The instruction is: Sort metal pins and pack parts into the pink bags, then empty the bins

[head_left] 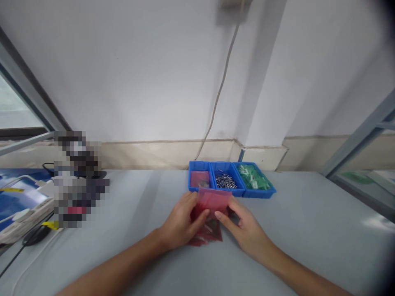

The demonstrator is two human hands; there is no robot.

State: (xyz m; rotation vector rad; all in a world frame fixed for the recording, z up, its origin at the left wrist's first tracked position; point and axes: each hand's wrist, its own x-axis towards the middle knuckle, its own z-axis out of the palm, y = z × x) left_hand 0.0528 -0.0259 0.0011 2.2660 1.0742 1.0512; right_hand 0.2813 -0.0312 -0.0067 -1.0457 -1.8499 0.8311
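A pink translucent plastic bag [214, 199] is held up between both hands over the table. My left hand [184, 220] grips its left side, thumb in front and fingers behind. On the right side, my right hand [243, 222] pinches the bag between thumb and fingers. Below it lie several more pink bags [212, 231] in a loose pile, with dark contents showing faintly through the plastic. Just beyond the hands stand three joined blue bins: the left bin [199, 163] has pink bags, the middle bin [222, 164] small metal pins or screws, the right bin [271, 191] green packets.
At the left are a white power strip [26, 220], a black computer mouse [37, 235], cables and a blurred-out patch. A wall [148, 82] with a hanging cable [222, 82] rises behind the grey table [138, 193]. Metal frames flank both sides.
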